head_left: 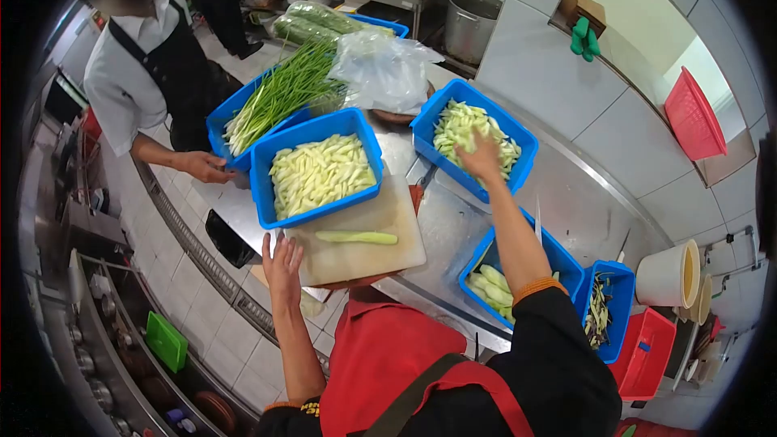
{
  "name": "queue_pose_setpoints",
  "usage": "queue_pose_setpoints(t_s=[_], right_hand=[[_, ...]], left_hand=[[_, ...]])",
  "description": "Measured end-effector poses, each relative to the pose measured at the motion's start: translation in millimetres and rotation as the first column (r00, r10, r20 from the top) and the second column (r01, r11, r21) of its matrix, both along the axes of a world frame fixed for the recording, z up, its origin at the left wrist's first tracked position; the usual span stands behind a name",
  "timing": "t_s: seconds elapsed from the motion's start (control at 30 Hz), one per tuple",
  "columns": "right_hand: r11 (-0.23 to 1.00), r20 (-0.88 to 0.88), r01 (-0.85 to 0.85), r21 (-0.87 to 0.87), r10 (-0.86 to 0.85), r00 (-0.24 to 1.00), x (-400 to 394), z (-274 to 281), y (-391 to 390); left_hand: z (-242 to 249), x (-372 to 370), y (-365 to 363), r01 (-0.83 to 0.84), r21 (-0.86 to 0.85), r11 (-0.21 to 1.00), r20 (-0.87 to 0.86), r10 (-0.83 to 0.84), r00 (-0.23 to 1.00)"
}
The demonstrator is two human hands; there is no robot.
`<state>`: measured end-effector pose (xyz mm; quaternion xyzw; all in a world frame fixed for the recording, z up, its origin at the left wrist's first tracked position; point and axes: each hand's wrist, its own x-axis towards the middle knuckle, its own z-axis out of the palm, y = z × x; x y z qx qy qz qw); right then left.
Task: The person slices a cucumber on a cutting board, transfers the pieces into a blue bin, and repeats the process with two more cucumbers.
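Head view: the cut vegetable pieces (461,119) under the right hand (479,155) lie in a blue tub (443,160) on the metal desk (445,232), beyond the cutting board and to its right. The right hand reaches down into this tub, palm over the pieces; whether its grip is closed on any of them cannot be told. The step in hand appears to be spreading or gathering the pieces. Judged from this position, the next move calls for either levelling the pile with flat fingers or closing on a loose handful and lifting clear of the tub wall. The left hand (282,265) holds nothing: its fingers are apart, just beside the near left edge of the cutting board (364,265). One long pale vegetable (356,237) lies crosswise on the board, ready to hand for slicing. Directly beyond it stands a second blue tub (324,208), well filled with similar cut pieces (328,174). Nearer the person's right side, another blue tub (569,257) contains whole pale vegetables (490,286). Outermost left, a co-worker's hand (205,167) is beside the tub of green onions (283,93).
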<state>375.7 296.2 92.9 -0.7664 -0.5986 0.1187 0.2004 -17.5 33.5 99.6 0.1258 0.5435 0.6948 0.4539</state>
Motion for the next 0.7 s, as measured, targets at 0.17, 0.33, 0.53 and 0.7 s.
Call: queue_pose_setpoints(t_s=[0.17,0.33,0.53,0.7], right_hand=[[0.818,-0.197,-0.573,0.059,0.572,0.796,1,-21,29],[0.879,-0.074,-0.472,0.076,0.477,0.876,46,-11,29],[0.903,-0.278,-0.429,-0.006,0.410,0.869,63,47,-30],[0.940,-0.460,-0.237,0.245,0.328,0.825,49,77,-104]], left_hand=[[9,19,4,0.007,-0.011,1.000,0.125,-0.005,0.992],[15,30,42,0.114,0.034,0.993,0.325,-0.119,0.938],[-3,34,96,0.081,-0.085,0.993,0.343,-0.048,0.938],[-49,-9,113,0.021,-0.183,0.983,0.380,0.051,0.924]])
